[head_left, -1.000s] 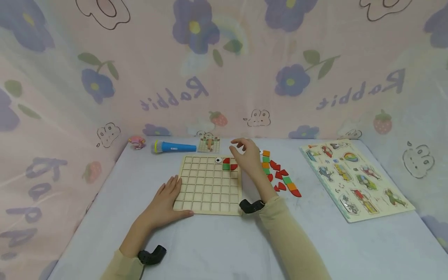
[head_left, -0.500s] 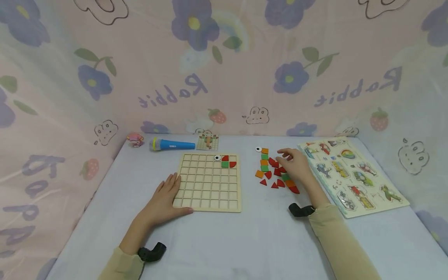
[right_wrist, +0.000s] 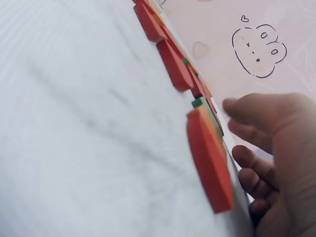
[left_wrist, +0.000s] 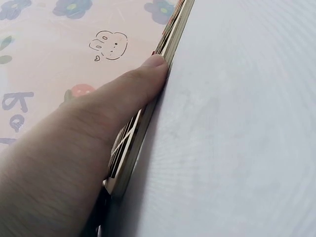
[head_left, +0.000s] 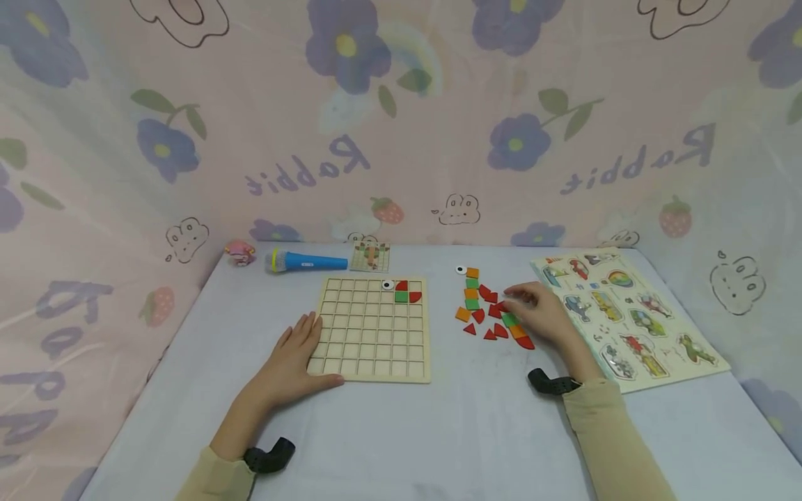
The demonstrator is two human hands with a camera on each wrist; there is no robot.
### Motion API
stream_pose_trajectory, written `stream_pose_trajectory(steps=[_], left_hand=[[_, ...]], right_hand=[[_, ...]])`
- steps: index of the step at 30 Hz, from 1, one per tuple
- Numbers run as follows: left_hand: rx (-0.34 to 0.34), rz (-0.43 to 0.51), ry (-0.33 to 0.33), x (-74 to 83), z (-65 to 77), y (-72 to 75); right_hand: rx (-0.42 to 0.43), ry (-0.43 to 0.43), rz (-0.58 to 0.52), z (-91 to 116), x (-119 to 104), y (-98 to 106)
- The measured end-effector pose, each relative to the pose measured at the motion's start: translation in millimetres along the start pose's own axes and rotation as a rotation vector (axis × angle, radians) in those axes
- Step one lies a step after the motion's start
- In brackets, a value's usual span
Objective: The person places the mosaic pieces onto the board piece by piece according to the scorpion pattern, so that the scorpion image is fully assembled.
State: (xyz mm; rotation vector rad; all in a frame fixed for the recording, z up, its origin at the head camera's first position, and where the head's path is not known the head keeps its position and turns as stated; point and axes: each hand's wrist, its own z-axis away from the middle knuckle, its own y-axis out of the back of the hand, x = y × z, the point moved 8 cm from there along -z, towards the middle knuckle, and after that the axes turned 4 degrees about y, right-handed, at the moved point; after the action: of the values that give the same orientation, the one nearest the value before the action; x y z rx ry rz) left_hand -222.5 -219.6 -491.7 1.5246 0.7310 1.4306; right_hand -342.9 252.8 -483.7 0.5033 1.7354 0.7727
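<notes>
The right hand (head_left: 540, 313), thumb and fingers parted, is just beside the loose tiles (head_left: 472, 305). The left hand (head_left: 289, 365) lies spread at one board's (head_left: 370, 337) left edge; it holds four tiles (head_left: 402, 297): two red, one green, one eye.

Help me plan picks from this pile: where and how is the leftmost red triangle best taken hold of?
I'd pinch the red triangle by its left and right edges, coming down from the near side. It lies flat, with bare tabletop in front; an orange square and a red curved piece lie beyond it.
</notes>
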Motion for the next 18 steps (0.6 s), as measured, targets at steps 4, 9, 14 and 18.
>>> stream_pose_trajectory(steps=[4,9,14,18], left_hand=[[-0.002,-0.008,0.001,-2.0,1.0,1.1],[-0.005,0.014,0.001,-1.1,1.3,0.1],[-0.002,0.002,0.012,-1.3,-0.4,-0.6],[-0.012,0.01,0.012,-1.3,0.2,-1.5]], right_hand=[[-0.015,0.067,0.052,-0.1,-4.6,-2.8],[-0.022,0.095,0.065,1.9,-8.5,1.2],[-0.071,0.147,0.054,3.2,-9.8,1.5],[-0.08,0.164,0.054,3.5,-7.5,0.2]])
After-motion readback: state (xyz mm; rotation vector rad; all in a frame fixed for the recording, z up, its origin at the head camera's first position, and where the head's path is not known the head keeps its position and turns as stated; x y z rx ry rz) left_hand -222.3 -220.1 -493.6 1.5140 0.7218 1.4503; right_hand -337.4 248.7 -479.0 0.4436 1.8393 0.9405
